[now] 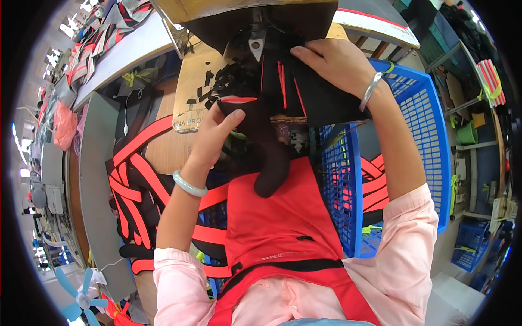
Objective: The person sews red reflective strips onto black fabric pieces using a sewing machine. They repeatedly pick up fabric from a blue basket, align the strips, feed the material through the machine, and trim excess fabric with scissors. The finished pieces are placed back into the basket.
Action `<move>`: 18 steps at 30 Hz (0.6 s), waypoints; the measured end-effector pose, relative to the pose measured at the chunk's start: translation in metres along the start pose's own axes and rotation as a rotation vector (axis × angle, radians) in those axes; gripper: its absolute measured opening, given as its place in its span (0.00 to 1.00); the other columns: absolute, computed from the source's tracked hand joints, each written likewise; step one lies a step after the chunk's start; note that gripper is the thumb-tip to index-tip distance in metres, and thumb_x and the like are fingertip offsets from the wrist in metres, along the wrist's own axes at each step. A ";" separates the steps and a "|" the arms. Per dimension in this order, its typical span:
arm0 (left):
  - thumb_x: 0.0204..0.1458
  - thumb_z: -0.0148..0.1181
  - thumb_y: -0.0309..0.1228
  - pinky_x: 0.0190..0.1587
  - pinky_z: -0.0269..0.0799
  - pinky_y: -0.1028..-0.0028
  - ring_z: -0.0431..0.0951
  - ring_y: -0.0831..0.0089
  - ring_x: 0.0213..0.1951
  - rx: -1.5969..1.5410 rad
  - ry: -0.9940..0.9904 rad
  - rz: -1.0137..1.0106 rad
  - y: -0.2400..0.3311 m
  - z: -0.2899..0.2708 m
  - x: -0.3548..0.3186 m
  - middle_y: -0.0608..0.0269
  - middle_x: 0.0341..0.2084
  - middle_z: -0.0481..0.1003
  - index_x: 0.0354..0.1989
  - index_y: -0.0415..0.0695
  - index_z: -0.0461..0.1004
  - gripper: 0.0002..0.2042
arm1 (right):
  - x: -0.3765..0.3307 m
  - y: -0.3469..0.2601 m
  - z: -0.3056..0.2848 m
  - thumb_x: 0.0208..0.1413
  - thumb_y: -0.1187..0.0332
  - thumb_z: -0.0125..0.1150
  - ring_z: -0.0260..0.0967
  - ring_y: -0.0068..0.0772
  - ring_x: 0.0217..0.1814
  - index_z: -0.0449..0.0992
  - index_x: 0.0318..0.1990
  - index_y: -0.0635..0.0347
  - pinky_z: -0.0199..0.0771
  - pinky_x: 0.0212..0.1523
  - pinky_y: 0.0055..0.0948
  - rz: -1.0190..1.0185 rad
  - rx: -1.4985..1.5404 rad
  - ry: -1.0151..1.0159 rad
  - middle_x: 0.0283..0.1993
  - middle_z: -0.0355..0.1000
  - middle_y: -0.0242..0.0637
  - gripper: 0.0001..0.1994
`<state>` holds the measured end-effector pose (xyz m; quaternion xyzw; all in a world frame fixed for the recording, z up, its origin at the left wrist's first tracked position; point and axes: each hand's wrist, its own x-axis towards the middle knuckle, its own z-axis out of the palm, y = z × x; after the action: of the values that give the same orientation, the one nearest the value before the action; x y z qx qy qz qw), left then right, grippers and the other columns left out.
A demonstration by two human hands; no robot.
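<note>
My left hand [217, 130] pinches a black strip with a red edge [239, 100] between thumb and fingers. The strip's dark lower part [272, 168] hangs down over the red apron on my lap. My right hand [337, 65] grips black fabric pieces [326, 89] beside the machine head, thumb on top; some fingertips are hidden. Narrow red lines show on this fabric near a pointed metal machine part [256, 46]. Black scraps [228, 81] lie to the left of that part, on the wooden machine table [190, 81].
A blue plastic basket [429, 136] at my right holds red-and-black strips [375, 185]. More such strips [136, 190] are piled at my left, beside a grey panel [100, 163]. The dark machine housing [217, 24] overhangs the work from the far side.
</note>
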<state>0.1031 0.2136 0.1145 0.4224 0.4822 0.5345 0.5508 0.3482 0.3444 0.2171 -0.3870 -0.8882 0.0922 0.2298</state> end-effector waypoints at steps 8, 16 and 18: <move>0.51 0.69 0.33 0.54 0.65 0.72 0.70 0.71 0.51 0.157 0.382 0.256 -0.023 0.035 -0.021 0.55 0.55 0.64 0.68 0.44 0.51 0.39 | -0.003 -0.004 0.001 0.60 0.48 0.51 0.73 0.56 0.34 0.80 0.30 0.61 0.73 0.39 0.46 0.107 -0.034 -0.003 0.29 0.75 0.52 0.24; 0.43 0.70 0.24 0.62 0.58 0.67 0.63 0.64 0.58 0.314 0.442 0.511 -0.048 0.100 -0.029 0.50 0.65 0.52 0.73 0.44 0.32 0.55 | -0.024 -0.015 -0.008 0.61 0.49 0.51 0.73 0.54 0.32 0.80 0.30 0.61 0.73 0.37 0.45 0.060 0.052 0.031 0.25 0.74 0.50 0.23; 0.43 0.66 0.18 0.59 0.62 0.71 0.63 0.67 0.58 0.078 0.430 0.426 -0.038 0.122 -0.028 0.52 0.66 0.50 0.73 0.46 0.31 0.54 | -0.035 -0.022 -0.016 0.61 0.50 0.51 0.73 0.54 0.33 0.81 0.31 0.60 0.73 0.37 0.44 0.093 0.076 0.019 0.27 0.75 0.50 0.22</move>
<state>0.2309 0.1887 0.1007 0.4120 0.5087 0.6962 0.2947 0.3625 0.3034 0.2269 -0.4196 -0.8630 0.1325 0.2482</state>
